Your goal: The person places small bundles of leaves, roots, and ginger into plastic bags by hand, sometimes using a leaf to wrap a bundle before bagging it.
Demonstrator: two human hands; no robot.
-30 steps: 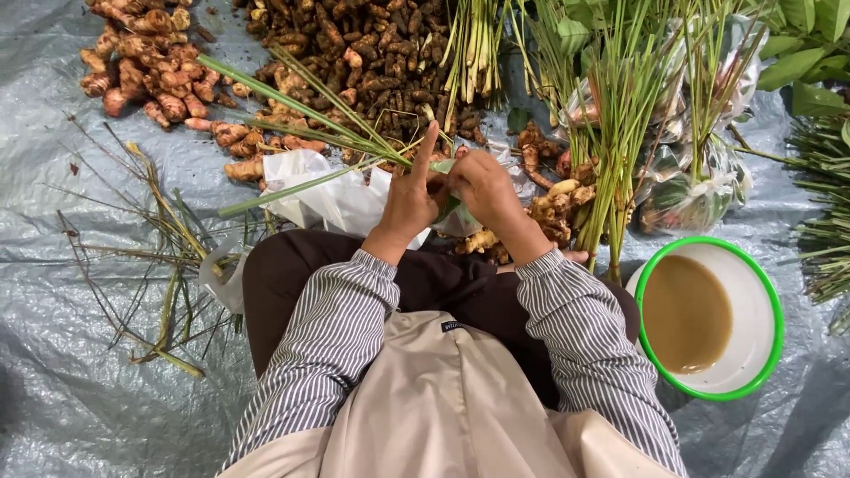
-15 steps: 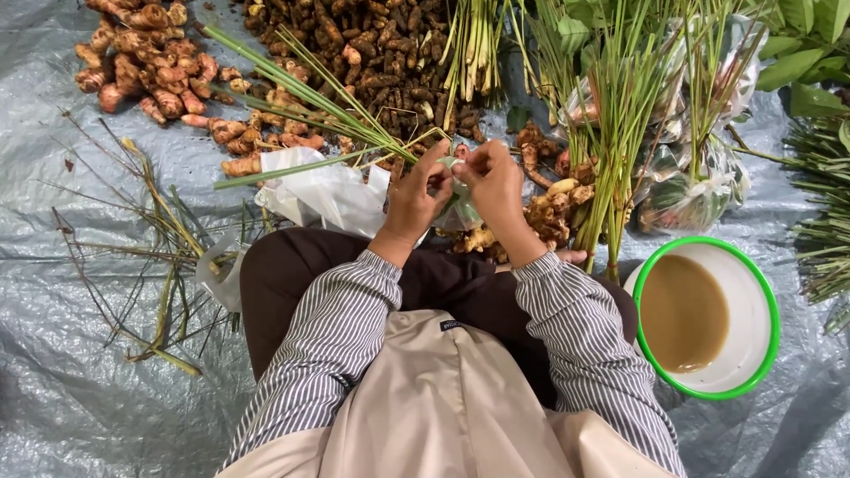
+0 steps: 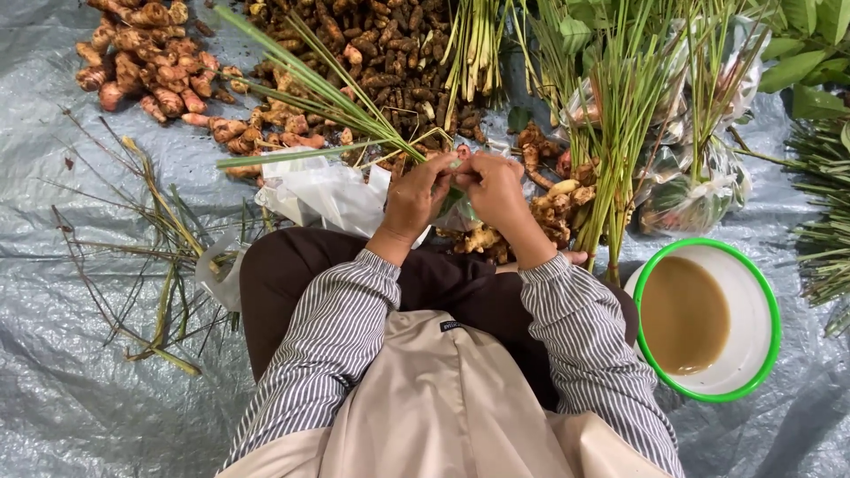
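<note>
My left hand (image 3: 416,196) and my right hand (image 3: 498,188) meet in front of me, both pinched on the base of a bundle of lemongrass stalks (image 3: 328,93). The long green leaves fan out up and to the left over the root piles. Under my hands lie white plastic bags (image 3: 332,190) on my lap. What the fingertips do at the bundle's base is hidden.
Orange-brown roots (image 3: 146,62) lie at the far left, dark roots (image 3: 381,49) in the middle, ginger pieces (image 3: 553,204) by upright lemongrass bunches (image 3: 633,115). A green-rimmed white bowl of brown liquid (image 3: 708,319) sits right. Trimmed dry leaves (image 3: 150,257) litter the grey tarp (image 3: 80,407).
The lemongrass bundle has swung upward, its leaves now pointing further up-left. Both hands have closed together on its base and shifted slightly right.
</note>
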